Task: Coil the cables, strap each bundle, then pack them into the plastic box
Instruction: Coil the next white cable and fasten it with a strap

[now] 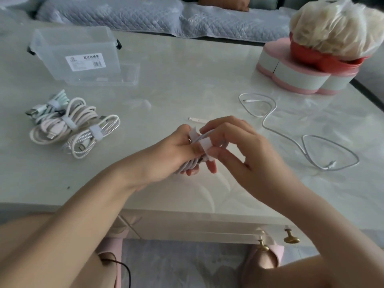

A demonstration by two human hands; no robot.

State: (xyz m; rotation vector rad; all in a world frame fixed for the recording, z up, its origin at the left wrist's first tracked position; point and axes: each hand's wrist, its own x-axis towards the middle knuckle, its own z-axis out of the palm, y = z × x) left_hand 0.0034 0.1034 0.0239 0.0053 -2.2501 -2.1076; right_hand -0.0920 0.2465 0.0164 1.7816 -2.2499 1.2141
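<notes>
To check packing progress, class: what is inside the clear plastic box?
The plastic box looks empty through its clear walls; its label hides a small patch behind it.

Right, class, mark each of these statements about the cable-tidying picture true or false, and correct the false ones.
1. The left hand grips a coiled white cable. True.
2. The strapped bundles are already packed inside the plastic box. False: the strapped bundles lie on the table, in front of the box.
3. A thin white cable lies loose and unstrapped on the table. True.
4. The right hand rests flat on the table. False: the right hand is raised and pinches a white strap at the coil.
</notes>
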